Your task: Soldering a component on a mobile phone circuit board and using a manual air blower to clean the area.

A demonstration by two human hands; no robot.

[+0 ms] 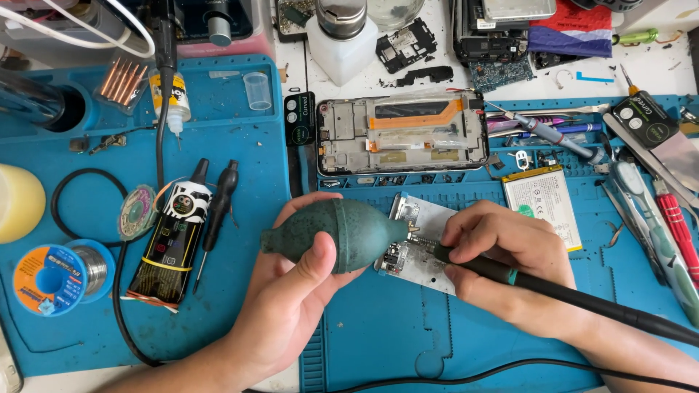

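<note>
A: What did the left hand (291,291) have?

B: A green rubber blower (342,233), at the centre of the frame. The fingers were wrapped around its bulb, thumb across the front, and its nozzle pointed right at a small board (419,251) lying on the blue mat (378,342).

A: And the right hand (502,255)?

B: Its fingers were pinched tight on a black soldering iron (510,275), just right of centre. The tip rested on the board's left part, right beside the blower's nozzle. The iron's handle and cable ran off to the lower right edge.

A: What lay above them?

B: An opened phone frame (403,135) with an orange flex strip, upper centre. To its right, a white battery (542,204) close to the right hand's knuckles.

A: The left side?

B: A black tube (173,240) and a thin black screwdriver (216,218) side by side, left of the blower. Further left a solder spool (62,276) in the lower left corner. A white pump bottle (341,40) stood at the top edge, and red-handled tools (677,225) lay along the right edge.
</note>
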